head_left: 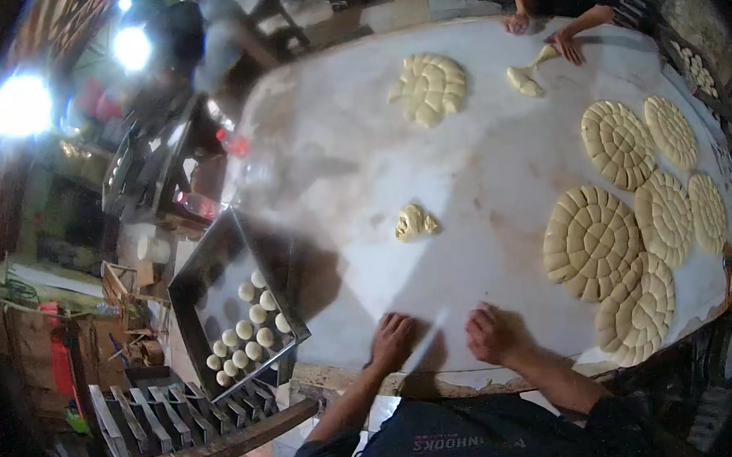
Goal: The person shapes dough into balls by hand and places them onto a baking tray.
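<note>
My left hand (pixel 394 340) is closed near the table's front edge, its fingers curled. My right hand (pixel 492 334) rests to the right of it, also with curled fingers; whether either holds anything is hidden. Beyond both hands a small lump of dough (pixel 415 223) lies on the pale table (pixel 334 154). Nearest my right hand among the scored dough coils is a large one (pixel 592 244), with another coil (pixel 636 310) closer to the front edge.
A metal tray (pixel 241 230) with several dough balls (pixel 264 337) stands at the left. Across the table, a co-worker's hand (pixel 567 46) touches a stretched dough piece (pixel 526 81). Another dough round (pixel 431 88) lies at the back, and more coils (pixel 617 145) lie right.
</note>
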Action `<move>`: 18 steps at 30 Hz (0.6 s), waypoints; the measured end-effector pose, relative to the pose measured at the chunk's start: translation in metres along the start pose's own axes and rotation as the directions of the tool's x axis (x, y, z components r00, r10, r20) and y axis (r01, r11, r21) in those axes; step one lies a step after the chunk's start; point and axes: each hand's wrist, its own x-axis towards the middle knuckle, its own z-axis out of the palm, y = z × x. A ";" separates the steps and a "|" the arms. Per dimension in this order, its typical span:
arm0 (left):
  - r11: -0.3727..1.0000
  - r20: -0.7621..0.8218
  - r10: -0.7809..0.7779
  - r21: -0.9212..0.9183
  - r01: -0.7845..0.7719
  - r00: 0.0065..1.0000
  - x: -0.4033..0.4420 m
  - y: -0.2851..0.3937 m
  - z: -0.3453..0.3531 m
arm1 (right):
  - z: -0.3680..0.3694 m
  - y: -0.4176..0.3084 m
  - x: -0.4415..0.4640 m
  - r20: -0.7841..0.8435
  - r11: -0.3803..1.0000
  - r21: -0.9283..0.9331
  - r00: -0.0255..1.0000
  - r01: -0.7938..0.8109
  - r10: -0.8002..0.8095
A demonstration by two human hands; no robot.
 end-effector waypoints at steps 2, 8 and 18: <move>0.998 -0.075 -0.054 -0.034 0.052 0.996 -0.021 -0.008 -0.046 | 0.013 0.049 -0.025 -0.068 0.992 -0.120 0.997 -0.048 0.040; 0.962 -0.335 -0.216 0.087 0.258 0.917 0.066 -0.054 -0.049 | 0.029 0.073 0.075 -0.361 0.927 -0.184 0.899 -0.328 0.247; 0.865 -0.088 -0.166 -0.492 0.102 0.982 -0.065 -0.012 -0.030 | 0.014 0.030 0.019 0.014 0.877 -0.048 0.877 -0.479 0.480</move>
